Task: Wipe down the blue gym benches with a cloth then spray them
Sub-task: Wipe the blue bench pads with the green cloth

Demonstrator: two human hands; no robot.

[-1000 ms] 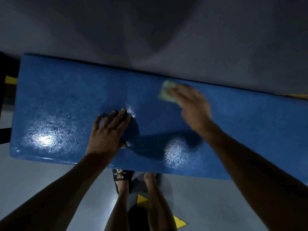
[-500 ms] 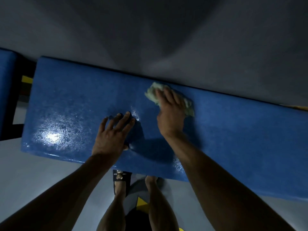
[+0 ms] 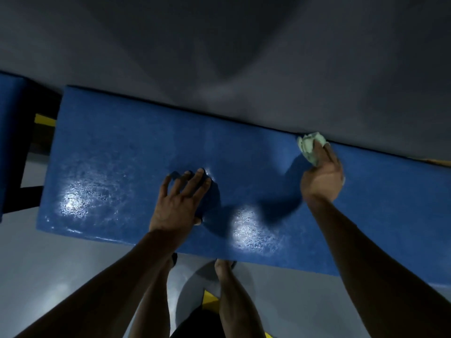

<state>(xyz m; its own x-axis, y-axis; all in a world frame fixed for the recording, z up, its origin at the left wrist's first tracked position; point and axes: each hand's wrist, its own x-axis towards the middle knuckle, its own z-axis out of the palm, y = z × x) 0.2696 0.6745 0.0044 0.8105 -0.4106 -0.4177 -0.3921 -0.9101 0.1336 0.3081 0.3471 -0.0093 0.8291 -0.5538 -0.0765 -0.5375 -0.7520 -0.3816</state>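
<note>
I'm still wiping: my right hand [image 3: 321,176] is gripping the cloth [image 3: 309,147] at the tabletop's [image 3: 122,152] far edge, left hand [image 3: 177,201] lying flat and empty mid-tabletop; spraying isn't begun

Two blue benches were in view: one long bench [image 3: 244,179] across the middle and another [image 3: 11,132] cut off at the left edge. One pale green cloth [image 3: 310,147], two hands and two legs showed.
</note>
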